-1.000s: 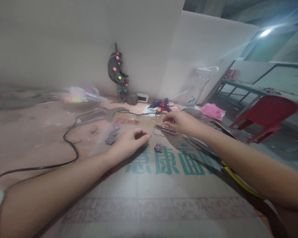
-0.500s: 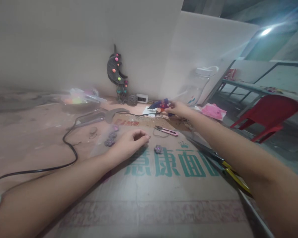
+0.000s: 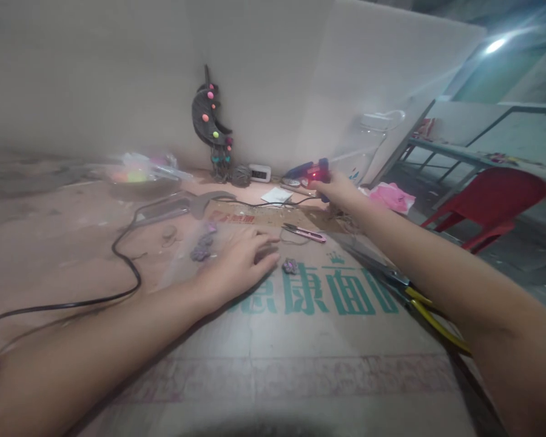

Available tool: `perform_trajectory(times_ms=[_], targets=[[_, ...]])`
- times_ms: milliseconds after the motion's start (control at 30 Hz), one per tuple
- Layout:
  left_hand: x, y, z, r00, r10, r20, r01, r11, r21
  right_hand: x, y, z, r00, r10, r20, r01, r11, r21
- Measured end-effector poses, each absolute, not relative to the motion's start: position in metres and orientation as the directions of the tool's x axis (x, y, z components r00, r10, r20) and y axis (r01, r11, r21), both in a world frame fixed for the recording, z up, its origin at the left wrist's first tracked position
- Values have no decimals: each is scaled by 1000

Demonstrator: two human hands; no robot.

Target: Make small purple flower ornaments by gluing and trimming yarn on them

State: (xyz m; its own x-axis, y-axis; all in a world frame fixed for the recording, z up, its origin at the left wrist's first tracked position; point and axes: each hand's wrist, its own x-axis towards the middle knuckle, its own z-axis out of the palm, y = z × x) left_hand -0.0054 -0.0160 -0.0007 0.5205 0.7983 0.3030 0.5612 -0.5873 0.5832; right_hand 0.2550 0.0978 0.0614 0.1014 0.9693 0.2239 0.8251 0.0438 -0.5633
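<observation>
My right hand [image 3: 339, 189] reaches far across the table and is closed round the handle of a blue glue gun [image 3: 308, 171] with a red light, lifted off the surface. My left hand [image 3: 241, 258] lies flat on the cardboard sheet [image 3: 300, 340] with its fingers stretched out, holding nothing. A small purple flower piece [image 3: 290, 265] sits just right of its fingertips. More purple flower pieces [image 3: 202, 247] lie on clear plastic to the left of that hand.
Pink thread snips [image 3: 306, 232] lie beyond the left hand. Yellow-handled scissors [image 3: 409, 297] rest under my right forearm. A black cable [image 3: 118, 261] loops at left. A dark crescent ornament [image 3: 209, 121] leans on the wall; a red chair [image 3: 491, 200] stands at right.
My right hand moved from the thread snips to the glue gun, gripped it and lifted it. My left hand opened from a loose curl to flat fingers.
</observation>
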Motion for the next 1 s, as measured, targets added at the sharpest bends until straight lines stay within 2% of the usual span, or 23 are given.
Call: perform_trajectory(times_ms=[133, 267, 467, 733, 833, 1000], targets=[[-1, -20, 1, 625, 681, 382, 547, -731, 409, 253, 68, 66, 149, 959, 242, 746, 51, -664], [4, -19, -2, 696, 601, 393, 518, -799, 306, 243, 35, 65, 67, 965, 254, 713, 132, -689], [3, -16, 0, 730, 578, 363, 437, -805, 402, 233, -2, 68, -83, 966, 244, 631, 241, -737], [3, -16, -1, 692, 649, 316, 469, -736, 488, 235, -22, 46, -100, 975, 196, 618, 216, -756], [3, -16, 0, 704, 649, 287, 484, -735, 475, 236, -23, 43, -65, 975, 214, 614, 208, -761], [5, -20, 2, 705, 652, 280, 545, -750, 376, 234, -27, 48, -22, 972, 233, 615, 197, -763]])
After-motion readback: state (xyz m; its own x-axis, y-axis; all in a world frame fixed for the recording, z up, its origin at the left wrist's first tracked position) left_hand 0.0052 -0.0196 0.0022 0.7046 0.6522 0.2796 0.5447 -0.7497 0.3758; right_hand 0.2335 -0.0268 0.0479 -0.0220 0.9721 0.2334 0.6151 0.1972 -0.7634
